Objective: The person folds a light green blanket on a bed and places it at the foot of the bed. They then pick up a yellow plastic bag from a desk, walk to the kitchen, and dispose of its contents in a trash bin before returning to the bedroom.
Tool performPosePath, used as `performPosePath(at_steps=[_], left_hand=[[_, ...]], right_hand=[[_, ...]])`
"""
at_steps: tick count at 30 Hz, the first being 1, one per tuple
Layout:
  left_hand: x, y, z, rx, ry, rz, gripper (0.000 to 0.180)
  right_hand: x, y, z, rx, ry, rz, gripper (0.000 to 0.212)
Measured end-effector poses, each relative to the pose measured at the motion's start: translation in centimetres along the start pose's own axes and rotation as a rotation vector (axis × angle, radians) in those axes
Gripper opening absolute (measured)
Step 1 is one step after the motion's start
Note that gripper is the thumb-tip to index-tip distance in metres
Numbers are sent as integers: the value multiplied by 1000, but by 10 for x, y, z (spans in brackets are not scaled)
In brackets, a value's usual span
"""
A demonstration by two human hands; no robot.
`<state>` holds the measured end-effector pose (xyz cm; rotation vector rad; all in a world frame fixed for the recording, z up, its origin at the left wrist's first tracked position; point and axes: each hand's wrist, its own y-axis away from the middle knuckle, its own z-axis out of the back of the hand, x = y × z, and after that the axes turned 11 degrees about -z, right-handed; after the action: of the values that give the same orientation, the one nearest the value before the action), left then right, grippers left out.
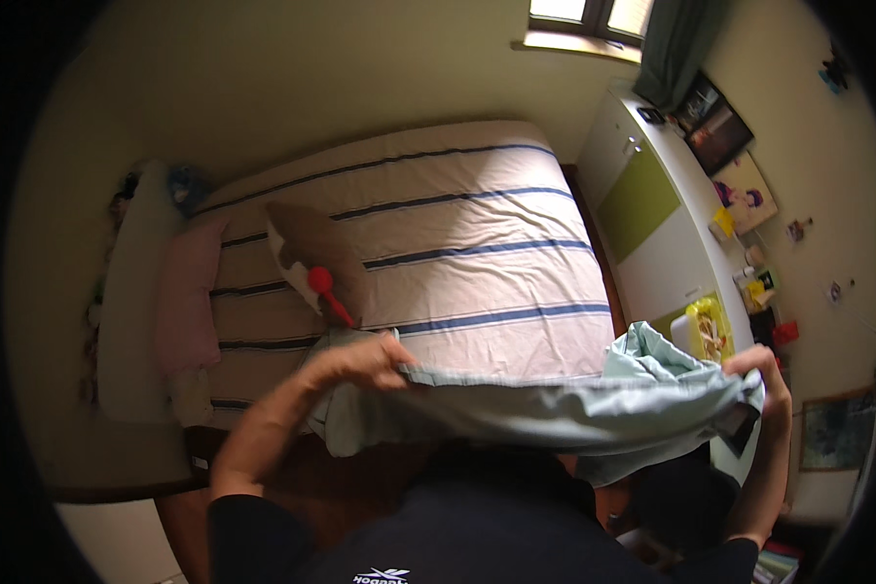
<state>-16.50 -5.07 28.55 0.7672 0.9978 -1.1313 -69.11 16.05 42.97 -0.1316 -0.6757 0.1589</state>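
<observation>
A pale grey-green garment (545, 414) is stretched sideways in front of my body, above the near edge of the bed. My left hand (370, 360) grips its upper edge near one end, and loose cloth hangs below and beside that hand. At the other end my right hand (757, 368) is closed on the cloth, raised near the white cabinet. A gathered fold stands up just left of the right hand, and a dark patch shows below it. The kind of garment is unclear, and its lower part is slightly blurred.
Beyond the garment lies a bed (457, 214) with a pale sheet striped in blue. On it are a brown-and-white cushion (321, 243), a red ball-headed stick (325, 292) and a pink pillow (190, 292). A white-and-green cabinet (642, 204) stands at the right, holding a yellow basket (708, 326).
</observation>
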Motion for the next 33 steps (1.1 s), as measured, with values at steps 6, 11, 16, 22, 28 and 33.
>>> performPosePath(at_steps=[6, 11, 16, 22, 28, 33], left_hand=[[-110, 99, 174, -1120, -1107, -234, 17], [-186, 152, 165, -1169, -1271, 560, 34], [-116, 30, 26, -639, -676, 124, 19], [-112, -70, -79, -515, -741, 59, 26], [-67, -47, -91, -738, -624, 69, 34], [51, -7, -144, -823, -593, 215, 17]], right_hand=[[6, -162, 6, -202, -112, 67, 18], [-63, -165, 92, -708, 54, -386, 25], [17, -147, -66, -163, 42, -40, 27], [104, -151, -228, 352, 33, 368, 70], [63, -134, -253, 323, -359, 131, 23], [85, -133, -222, 39, -318, 310, 25]])
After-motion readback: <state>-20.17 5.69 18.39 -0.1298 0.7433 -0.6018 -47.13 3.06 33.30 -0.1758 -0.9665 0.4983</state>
